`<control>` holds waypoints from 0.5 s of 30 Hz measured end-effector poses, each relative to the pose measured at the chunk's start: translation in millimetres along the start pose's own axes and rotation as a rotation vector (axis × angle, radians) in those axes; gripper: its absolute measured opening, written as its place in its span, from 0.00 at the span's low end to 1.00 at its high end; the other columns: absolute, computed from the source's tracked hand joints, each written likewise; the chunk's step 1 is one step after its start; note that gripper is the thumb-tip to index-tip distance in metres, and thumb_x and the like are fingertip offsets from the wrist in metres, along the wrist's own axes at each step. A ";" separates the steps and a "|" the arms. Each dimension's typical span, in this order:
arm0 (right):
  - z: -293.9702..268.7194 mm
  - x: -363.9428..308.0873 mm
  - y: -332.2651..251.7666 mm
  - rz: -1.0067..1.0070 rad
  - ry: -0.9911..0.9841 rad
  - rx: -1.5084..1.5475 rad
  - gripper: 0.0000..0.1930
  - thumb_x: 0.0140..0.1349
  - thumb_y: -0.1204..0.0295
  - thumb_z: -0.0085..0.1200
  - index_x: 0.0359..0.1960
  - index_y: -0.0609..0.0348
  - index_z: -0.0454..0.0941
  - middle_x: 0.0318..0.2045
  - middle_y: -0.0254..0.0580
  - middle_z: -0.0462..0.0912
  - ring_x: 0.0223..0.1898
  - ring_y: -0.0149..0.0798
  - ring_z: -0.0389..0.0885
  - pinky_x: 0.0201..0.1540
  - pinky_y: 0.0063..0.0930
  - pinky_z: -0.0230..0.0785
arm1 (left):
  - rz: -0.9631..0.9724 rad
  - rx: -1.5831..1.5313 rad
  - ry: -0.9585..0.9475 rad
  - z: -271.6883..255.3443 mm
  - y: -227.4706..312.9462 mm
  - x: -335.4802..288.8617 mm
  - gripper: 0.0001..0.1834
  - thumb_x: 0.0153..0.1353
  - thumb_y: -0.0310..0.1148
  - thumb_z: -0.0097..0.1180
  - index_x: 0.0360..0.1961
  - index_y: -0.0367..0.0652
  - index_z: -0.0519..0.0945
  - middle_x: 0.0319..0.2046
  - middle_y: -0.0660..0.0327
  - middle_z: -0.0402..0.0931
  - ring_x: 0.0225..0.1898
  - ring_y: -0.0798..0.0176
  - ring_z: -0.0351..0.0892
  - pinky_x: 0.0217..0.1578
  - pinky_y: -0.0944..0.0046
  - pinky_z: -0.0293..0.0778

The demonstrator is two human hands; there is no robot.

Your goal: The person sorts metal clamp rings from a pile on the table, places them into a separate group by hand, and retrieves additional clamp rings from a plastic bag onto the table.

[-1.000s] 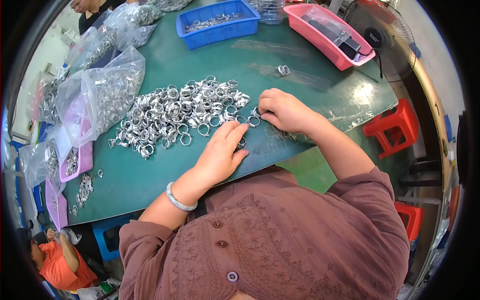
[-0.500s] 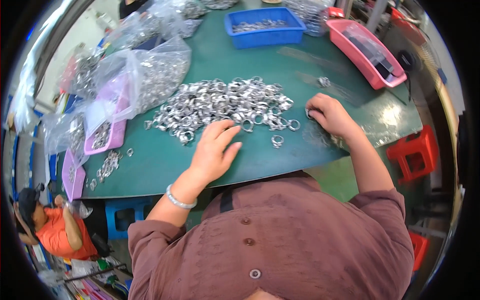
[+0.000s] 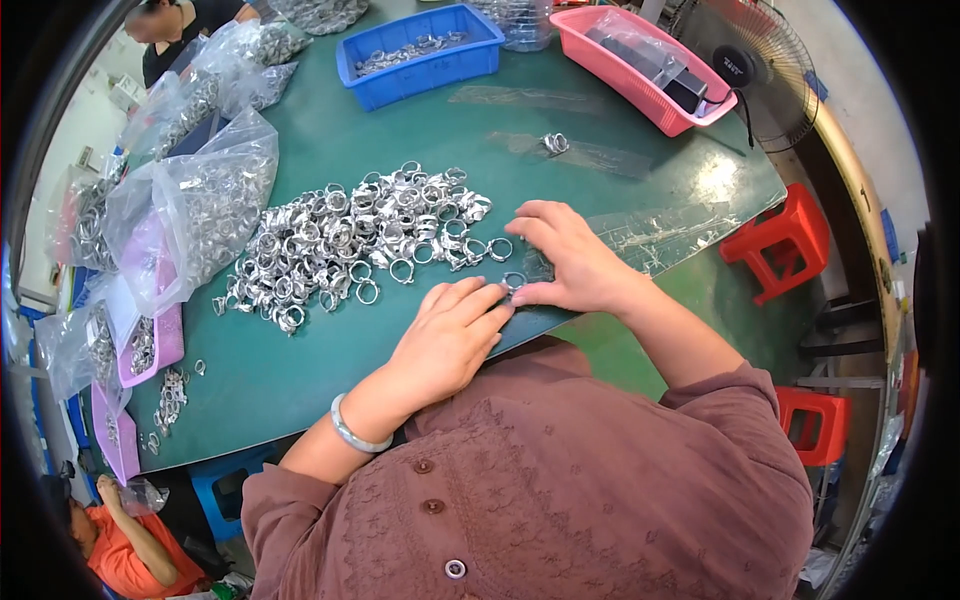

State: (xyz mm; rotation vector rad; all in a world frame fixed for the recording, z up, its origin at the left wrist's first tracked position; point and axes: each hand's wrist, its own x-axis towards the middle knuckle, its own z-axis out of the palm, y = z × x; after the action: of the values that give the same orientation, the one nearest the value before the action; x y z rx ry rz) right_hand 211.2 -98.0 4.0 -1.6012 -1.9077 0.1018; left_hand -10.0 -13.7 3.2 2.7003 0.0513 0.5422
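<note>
A heap of silver-coloured metal rings (image 3: 345, 235) lies on the green table (image 3: 340, 390). At its near right edge, a single ring (image 3: 513, 281) stands between my hands. My left hand (image 3: 450, 335), with a pale bangle at the wrist, has its fingers close together and their tips against this ring; the exact grip is partly hidden. My right hand (image 3: 570, 262) is spread, thumb and fingers wide apart. Its thumb tip comes close to the same ring, and its upper fingertips hover right of the heap.
Beyond the heap stand a blue tray (image 3: 425, 75) of rings and a pink basket (image 3: 640, 85). Clear plastic bags of rings (image 3: 215, 200) and purple trays (image 3: 155, 350) line the left. Red stools (image 3: 775, 240) stand at right. Two other people are at left.
My right hand has come left and nearer, beside my left hand. My left fingers have drawn together at the single ring. The whole view has shifted, showing more of the right side.
</note>
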 end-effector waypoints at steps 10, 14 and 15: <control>-11.7 19.4 21.8 -0.225 -0.247 0.036 0.24 0.45 0.62 0.68 0.43 0.59 0.75 0.51 0.48 0.71 0.52 0.51 0.68 0.55 0.42 0.64 | -0.115 0.049 0.042 -0.7 6.5 17.4 0.23 0.50 0.30 0.63 0.50 0.42 0.77 0.49 0.53 0.69 0.52 0.48 0.68 0.52 0.51 0.64; -25.6 24.0 46.5 -0.207 -0.238 -0.013 0.16 0.50 0.68 0.64 0.39 0.60 0.78 0.45 0.43 0.75 0.49 0.49 0.71 0.53 0.40 0.65 | -0.129 0.133 0.036 2.8 3.0 22.3 0.24 0.50 0.32 0.63 0.51 0.44 0.77 0.48 0.53 0.68 0.51 0.49 0.68 0.52 0.52 0.63; -29.2 23.3 55.8 -0.185 -0.204 -0.040 0.14 0.49 0.70 0.64 0.38 0.60 0.78 0.45 0.44 0.76 0.48 0.50 0.72 0.53 0.41 0.65 | -0.122 0.152 0.033 3.3 2.0 23.1 0.24 0.50 0.32 0.63 0.51 0.44 0.77 0.48 0.53 0.69 0.51 0.50 0.68 0.52 0.53 0.63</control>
State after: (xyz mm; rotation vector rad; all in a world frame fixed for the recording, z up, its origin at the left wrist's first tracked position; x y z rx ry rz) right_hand 272.8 -72.3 12.1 -1.4787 -2.2180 0.1553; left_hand 12.6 -14.2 9.6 2.8119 0.2741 0.5661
